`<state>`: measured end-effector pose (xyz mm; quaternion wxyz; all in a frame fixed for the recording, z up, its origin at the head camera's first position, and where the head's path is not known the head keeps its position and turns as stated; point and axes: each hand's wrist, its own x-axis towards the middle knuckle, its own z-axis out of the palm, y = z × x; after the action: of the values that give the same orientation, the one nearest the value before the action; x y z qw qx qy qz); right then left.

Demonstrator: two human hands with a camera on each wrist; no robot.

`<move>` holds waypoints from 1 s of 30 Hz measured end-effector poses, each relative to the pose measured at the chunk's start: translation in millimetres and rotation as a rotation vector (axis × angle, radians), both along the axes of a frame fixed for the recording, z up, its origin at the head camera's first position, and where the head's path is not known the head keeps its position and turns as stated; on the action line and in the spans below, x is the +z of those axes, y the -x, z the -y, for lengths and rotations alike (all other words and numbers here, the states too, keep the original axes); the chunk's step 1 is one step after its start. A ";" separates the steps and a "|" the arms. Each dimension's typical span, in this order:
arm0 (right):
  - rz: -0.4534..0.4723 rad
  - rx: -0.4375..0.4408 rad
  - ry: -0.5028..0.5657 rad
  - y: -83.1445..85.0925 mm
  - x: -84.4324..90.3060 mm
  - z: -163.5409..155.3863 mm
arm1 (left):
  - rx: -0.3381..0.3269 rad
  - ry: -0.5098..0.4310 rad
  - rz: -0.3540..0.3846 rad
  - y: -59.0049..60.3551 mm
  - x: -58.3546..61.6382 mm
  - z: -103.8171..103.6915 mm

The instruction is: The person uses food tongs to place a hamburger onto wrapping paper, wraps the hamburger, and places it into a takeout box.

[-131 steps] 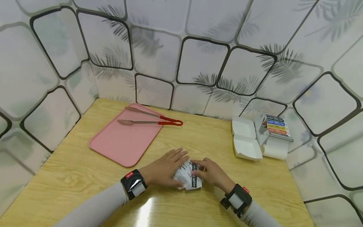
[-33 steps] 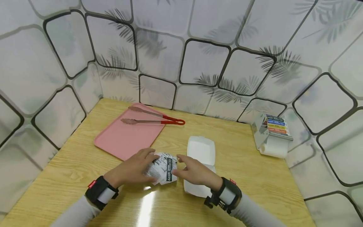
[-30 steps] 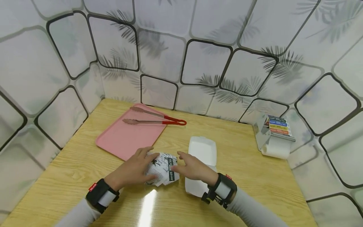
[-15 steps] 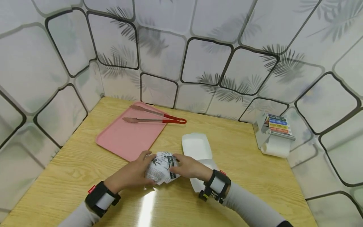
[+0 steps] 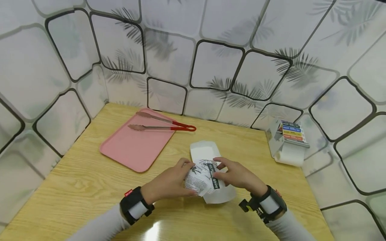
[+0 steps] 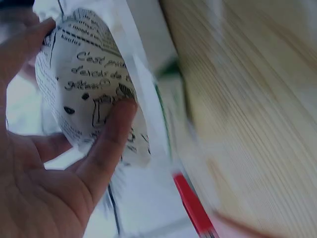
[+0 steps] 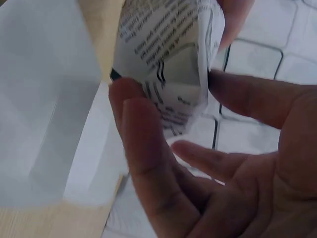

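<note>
A pink tray point(image 5: 132, 149) lay toward the table's point(image 5: 75, 187) far left corner, red-handled tongs point(image 5: 164, 125) resting across its far edge. A dispenser with coloured labels and a paper roll point(image 5: 287, 142) stood at the far right edge.

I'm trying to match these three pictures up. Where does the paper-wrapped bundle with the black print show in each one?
Head view: the wrapped bundle sits low centre, held between the left hand and right hand, over the open white box.
Left wrist view: upper left, fingers curled round it.
Right wrist view: top centre, pinched by thumb and fingers.
Shared landmark: the white box, also showing in the right wrist view.
</note>
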<state>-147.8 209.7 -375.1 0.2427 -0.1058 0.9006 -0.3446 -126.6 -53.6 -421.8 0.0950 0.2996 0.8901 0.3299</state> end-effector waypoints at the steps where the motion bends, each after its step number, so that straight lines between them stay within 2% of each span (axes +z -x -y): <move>1: 0.000 0.007 -0.012 -0.8 0.9 -8.1 | -0.010 0.011 -0.007 0.2 0.2 -8.5; 5: 0.020 0.023 -0.029 -2.9 -0.9 -33.5 | -0.037 0.066 -0.049 1.9 -3.0 -37.1; 8: 0.048 0.036 -0.036 -3.3 -7.0 -44.2 | -0.047 0.094 -0.058 3.0 -7.5 -50.7; 13: 0.092 0.083 -0.025 -3.3 -22.0 -51.7 | -0.051 0.115 -0.025 3.3 -13.2 -58.2; 15: 0.087 0.115 -0.025 -3.4 -26.1 -52.0 | -0.059 0.133 -0.043 4.1 -14.3 -56.8; 22: -0.015 0.230 -0.092 -10.4 -33.6 -47.8 | -0.117 0.236 -0.194 16.1 -18.2 -40.7; 30: -0.201 0.286 -0.132 -17.6 -54.7 -37.6 | -0.204 0.195 -0.228 26.6 -24.5 -30.6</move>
<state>-130.2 247.3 -429.8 0.2045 -0.2506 0.9168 -0.2343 -153.2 -22.9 -446.2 0.0549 0.4132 0.8878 0.1948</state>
